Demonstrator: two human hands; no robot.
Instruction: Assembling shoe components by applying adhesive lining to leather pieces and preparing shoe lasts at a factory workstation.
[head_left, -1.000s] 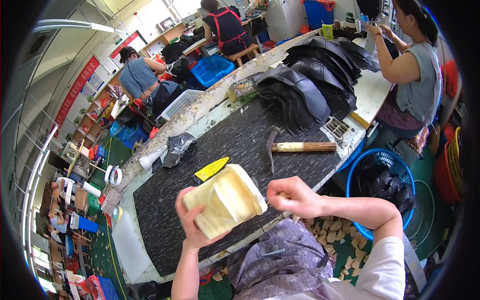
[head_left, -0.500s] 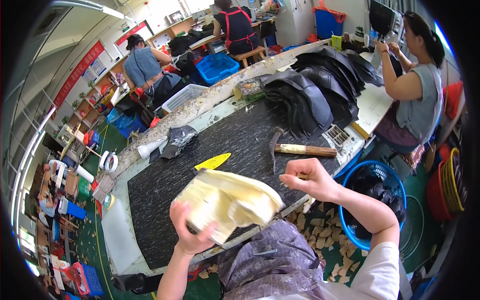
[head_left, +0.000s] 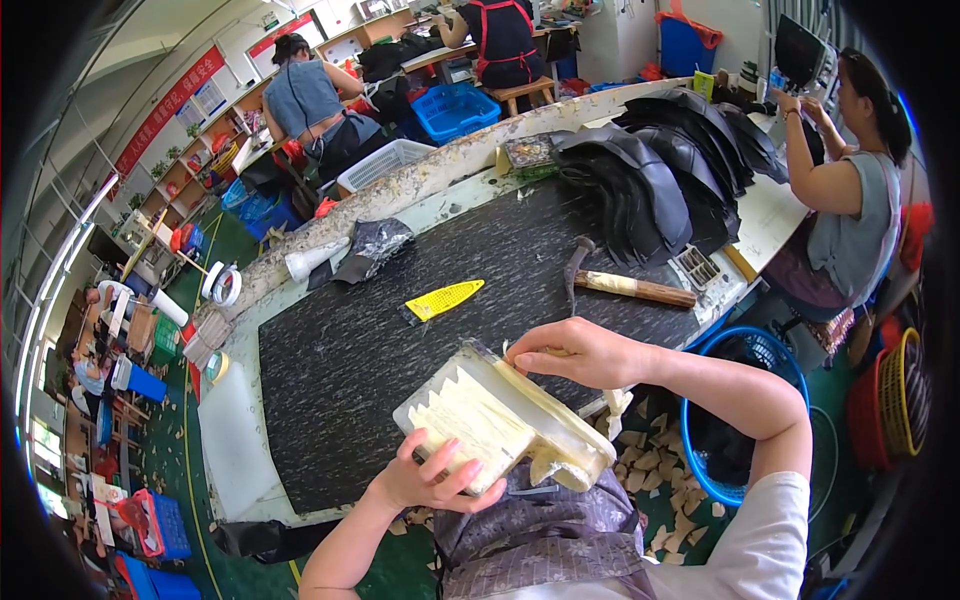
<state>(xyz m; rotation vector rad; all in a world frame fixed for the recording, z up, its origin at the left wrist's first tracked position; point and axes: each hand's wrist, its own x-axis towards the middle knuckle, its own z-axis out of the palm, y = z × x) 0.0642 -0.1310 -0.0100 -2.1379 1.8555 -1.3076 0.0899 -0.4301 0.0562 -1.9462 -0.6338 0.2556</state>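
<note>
My left hand (head_left: 440, 482) grips the near side of a translucent plastic box (head_left: 425, 395), tilted over the bench's near edge. Cream-yellow, glue-like material in ridged layers coats the box, and a trough runs along its right side. At the box's far edge my right hand (head_left: 570, 355) is closed in a pinch; a small pale bit shows at the fingertips, too hidden to name. Beyond the box, a yellow pointed template-like piece (head_left: 445, 300) lies on the black work mat (head_left: 330, 370). A hammer (head_left: 635, 288) with a wooden handle rests to the right of it.
Stacked black curved pieces (head_left: 640, 190) cover the far right of the bench. A blue basket (head_left: 745, 410) with dark pieces stands at the right, near beige scraps (head_left: 670, 500) on the floor. A co-worker (head_left: 860, 190) sits at far right; others work behind the bench.
The box has turned and come down toward me in my left hand. My right hand has moved left, from apart from the box to its far edge. The view has shifted slightly.
</note>
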